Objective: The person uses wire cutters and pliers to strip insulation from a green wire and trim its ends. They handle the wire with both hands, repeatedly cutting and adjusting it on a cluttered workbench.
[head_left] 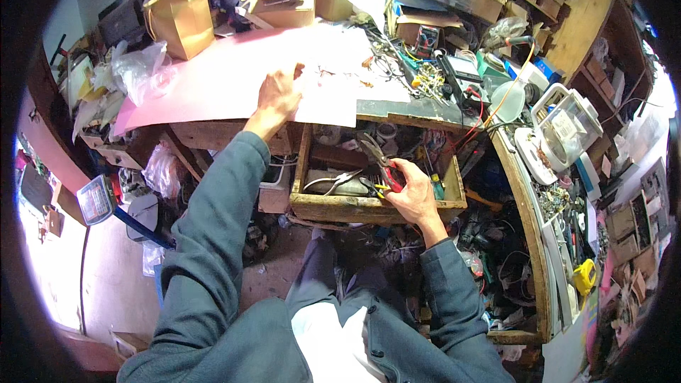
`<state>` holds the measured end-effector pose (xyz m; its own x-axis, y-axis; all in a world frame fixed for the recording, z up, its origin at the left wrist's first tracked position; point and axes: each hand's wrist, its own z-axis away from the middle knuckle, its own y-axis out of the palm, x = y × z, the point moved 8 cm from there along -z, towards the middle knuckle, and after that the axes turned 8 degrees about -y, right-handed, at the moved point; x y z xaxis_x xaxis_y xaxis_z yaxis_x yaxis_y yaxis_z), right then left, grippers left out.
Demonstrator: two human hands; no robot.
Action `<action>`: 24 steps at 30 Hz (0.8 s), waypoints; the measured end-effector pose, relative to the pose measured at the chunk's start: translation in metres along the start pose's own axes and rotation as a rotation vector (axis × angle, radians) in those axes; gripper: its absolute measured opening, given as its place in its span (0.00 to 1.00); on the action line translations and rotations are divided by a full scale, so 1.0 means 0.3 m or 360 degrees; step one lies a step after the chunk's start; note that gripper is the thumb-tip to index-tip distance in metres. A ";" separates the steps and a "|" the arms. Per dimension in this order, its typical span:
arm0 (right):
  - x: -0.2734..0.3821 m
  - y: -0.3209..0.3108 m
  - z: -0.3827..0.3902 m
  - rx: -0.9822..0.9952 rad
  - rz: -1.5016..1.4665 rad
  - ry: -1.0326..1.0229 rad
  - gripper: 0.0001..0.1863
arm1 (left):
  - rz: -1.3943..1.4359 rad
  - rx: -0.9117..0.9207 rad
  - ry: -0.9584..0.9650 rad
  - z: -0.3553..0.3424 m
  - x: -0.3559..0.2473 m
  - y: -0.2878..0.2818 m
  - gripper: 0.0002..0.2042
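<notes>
Head view: the right hand [413, 195] grips red pliers [386, 162] over the drawer [376, 210] beneath it; whether the half-curled left hand [281, 92], over the sheet [220, 85], holds anything cannot be told. The person should keep the pliers clear of the drawer's edge.

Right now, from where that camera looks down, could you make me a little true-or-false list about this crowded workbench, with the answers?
1. The right hand holds a red-handled tool above the wooden drawer. True.
2. That drawer is fully shut. False: it is pulled open, with things inside.
3. The left hand is over the pink sheet. True.
4. Both arms are bare to the shoulder. False: dark sleeves cover them.
5. A brown paper bag stands toward the left of the picture. True.
</notes>
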<state>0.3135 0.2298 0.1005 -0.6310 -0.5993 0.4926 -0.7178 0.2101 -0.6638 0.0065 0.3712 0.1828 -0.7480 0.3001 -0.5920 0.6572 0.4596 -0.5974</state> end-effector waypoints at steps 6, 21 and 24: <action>-0.014 0.014 -0.002 0.0010 -0.0115 0.0095 0.31 | -0.0332 0.0213 0.0142 -0.094 0.056 0.140 0.14; -0.037 0.015 0.010 0.0018 -0.0132 0.0161 0.32 | -0.0013 0.0210 0.0243 -0.045 -0.112 0.104 0.07; -0.026 0.014 0.004 0.0042 -0.0117 0.0181 0.33 | 0.0011 0.0006 0.0493 -0.064 -0.130 0.051 0.07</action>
<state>0.3157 0.2343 0.0930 -0.6074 -0.5207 0.5999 -0.7562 0.1478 -0.6374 0.0439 0.3826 0.2073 -0.7356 0.5443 -0.4033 0.6625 0.4536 -0.5961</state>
